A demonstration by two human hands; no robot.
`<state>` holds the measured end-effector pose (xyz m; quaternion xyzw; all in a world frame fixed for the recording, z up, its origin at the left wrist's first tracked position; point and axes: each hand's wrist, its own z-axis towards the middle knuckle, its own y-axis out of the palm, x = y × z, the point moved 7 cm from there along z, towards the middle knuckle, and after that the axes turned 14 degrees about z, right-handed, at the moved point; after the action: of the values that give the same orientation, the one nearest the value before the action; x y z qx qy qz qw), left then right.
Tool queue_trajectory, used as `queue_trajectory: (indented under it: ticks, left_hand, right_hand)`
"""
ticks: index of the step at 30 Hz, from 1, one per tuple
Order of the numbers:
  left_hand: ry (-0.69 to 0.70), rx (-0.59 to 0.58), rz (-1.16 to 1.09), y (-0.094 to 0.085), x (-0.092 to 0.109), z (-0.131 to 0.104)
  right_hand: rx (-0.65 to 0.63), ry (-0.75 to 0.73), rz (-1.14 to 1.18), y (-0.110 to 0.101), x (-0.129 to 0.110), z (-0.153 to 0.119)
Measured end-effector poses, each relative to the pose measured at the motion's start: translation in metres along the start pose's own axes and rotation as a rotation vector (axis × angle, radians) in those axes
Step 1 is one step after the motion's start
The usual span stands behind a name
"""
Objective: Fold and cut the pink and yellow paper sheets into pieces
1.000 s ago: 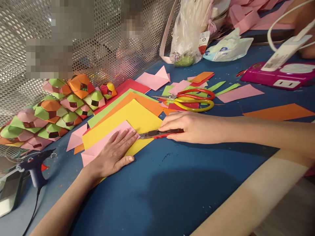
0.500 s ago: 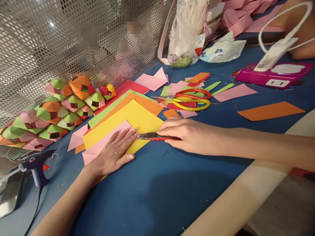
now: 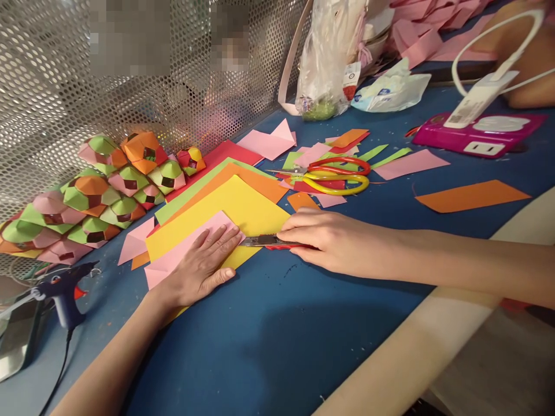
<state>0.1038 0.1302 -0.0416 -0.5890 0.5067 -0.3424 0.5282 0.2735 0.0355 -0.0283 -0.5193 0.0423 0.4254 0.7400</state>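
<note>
My left hand [image 3: 203, 263] lies flat, fingers spread, on a folded pink paper [image 3: 169, 254] that rests over a yellow sheet [image 3: 243, 211]. My right hand [image 3: 321, 236] grips a red-handled utility knife [image 3: 264, 241]. The knife's blade end touches or nearly touches the right edge of the pink paper, close to my left fingertips. Orange paper [image 3: 260, 181] and green paper [image 3: 208, 179] fan out beneath the yellow one. Behind my right hand, scissors [image 3: 336, 176] with red and yellow handles lie on paper scraps.
Folded paper shapes [image 3: 93, 196] are joined along the perforated metal panel [image 3: 243, 104]. A glue gun [image 3: 65, 294] stands at the left. Farther back are a plastic bag [image 3: 323, 63], a tissue pack [image 3: 388, 92], a purple packet [image 3: 451, 138] and another person's arm at the upper right.
</note>
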Motion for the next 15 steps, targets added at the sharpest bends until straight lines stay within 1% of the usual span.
queue_trajectory:
  ticks: [3, 7, 12, 15]
  left_hand:
    - [-0.013, 0.0, -0.019, -0.0015, 0.0002, -0.0009]
    - [-0.015, 0.006, -0.025, -0.0024, 0.0005, -0.0015]
    - [-0.009, 0.005, -0.014, -0.0005, -0.0002, -0.0008]
    - [0.004, 0.006, -0.007, 0.0003, 0.0002, -0.0002]
  right_hand:
    - [0.014, -0.054, -0.056, 0.0009, 0.0019, 0.0005]
    - [0.016, -0.072, -0.073, 0.0011, 0.0044, 0.0021]
    - [-0.006, -0.043, -0.004, -0.0006, 0.0032, 0.0012]
    - [0.004, -0.013, 0.014, -0.0012, 0.0019, 0.0005]
